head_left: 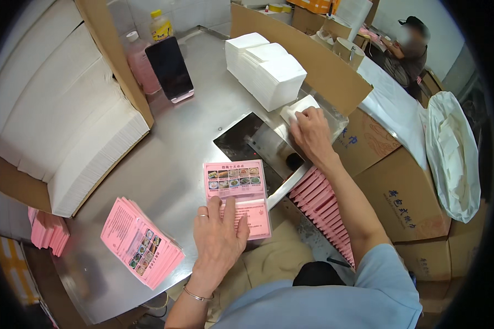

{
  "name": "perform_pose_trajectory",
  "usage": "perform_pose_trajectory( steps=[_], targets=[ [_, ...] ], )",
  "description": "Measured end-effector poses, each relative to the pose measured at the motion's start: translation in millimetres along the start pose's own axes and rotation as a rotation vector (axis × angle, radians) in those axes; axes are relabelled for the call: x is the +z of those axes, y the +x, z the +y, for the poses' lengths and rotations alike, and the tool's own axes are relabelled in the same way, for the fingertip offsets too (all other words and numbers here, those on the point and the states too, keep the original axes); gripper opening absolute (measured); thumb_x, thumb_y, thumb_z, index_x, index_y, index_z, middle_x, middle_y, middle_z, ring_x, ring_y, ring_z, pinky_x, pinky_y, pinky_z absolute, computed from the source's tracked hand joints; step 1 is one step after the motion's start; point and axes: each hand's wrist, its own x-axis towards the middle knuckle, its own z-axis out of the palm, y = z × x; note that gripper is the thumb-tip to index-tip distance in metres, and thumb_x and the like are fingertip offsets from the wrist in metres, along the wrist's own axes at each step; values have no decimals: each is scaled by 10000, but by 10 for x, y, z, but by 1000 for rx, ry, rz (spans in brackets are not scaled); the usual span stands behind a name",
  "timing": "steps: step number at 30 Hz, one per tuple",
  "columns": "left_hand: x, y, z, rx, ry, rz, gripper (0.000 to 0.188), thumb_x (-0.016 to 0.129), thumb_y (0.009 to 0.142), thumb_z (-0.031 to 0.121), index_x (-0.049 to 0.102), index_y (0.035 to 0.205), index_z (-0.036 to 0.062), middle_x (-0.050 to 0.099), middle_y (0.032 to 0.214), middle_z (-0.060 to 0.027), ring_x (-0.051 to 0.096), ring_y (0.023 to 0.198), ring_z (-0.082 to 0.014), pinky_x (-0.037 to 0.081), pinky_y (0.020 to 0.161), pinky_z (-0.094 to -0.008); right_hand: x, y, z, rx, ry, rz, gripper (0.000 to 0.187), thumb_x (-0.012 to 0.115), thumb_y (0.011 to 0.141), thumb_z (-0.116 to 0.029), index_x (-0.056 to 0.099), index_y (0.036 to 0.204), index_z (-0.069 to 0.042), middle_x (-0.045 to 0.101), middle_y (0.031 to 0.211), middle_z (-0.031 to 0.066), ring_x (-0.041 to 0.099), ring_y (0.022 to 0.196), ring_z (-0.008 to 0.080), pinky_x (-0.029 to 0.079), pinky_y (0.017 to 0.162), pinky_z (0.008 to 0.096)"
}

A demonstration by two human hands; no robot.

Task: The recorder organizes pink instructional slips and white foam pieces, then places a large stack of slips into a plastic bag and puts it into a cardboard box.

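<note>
My left hand rests with its fingers spread over a pink printed plastic sleeve near the metal table's front edge. Small food pictures show on the sleeve's upper part, and my fingers cover some of its lower part. Farther right, my right hand has its fingers closed on a small white wad of folded paper napkins. This wad lies beside a larger block of stacked white napkins. A pile of the same pink sleeves sits left of my left hand.
A cardboard box packed with white napkins stands at left. Behind are a phone on a stand and two bottles. A dark-topped metal opening is set into the table. Filled pink packs line up below right, by cartons. Another person sits far right.
</note>
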Motion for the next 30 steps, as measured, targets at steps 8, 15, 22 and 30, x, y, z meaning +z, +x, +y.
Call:
perform_pose_trajectory(
  steps=[8, 15, 22, 30],
  targets=[
    [3, -21, 6, -41, 31, 52, 452, 698, 854, 312, 618, 1144, -25, 560, 1147, -203, 524, 917, -338, 422, 756, -439, -1, -25, 97, 38, 51, 62, 111, 682, 857, -108, 742, 918, -36, 594, 890, 130, 557, 879, 303, 462, 753, 415],
    [-7, -22, 9, -44, 19, 23, 428, 700, 863, 293, 622, 1173, 9, 548, 1184, -207, 528, 948, -338, 420, 785, -440, -12, 20, 175, 156, 123, -49, 212, 636, 837, -173, 734, 898, 5, 608, 925, 130, 557, 929, 306, 456, 799, 418],
    [-29, 6, 42, -63, 21, 5, 430, 715, 850, 256, 614, 1190, 15, 531, 1186, -207, 531, 981, -345, 439, 827, -459, -6, 20, 290, 270, 255, -85, 267, 601, 840, -239, 753, 850, -20, 632, 929, 123, 559, 938, 303, 453, 805, 424],
    [1, -33, -63, 8, -46, -1, 449, 695, 812, 247, 612, 1192, 23, 542, 1124, -188, 523, 925, -331, 419, 759, -430, -111, -26, -91, 16, 163, 100, 381, 624, 788, 13, 676, 1160, -52, 638, 1076, 138, 573, 1023, 347, 466, 862, 428]
  ],
)
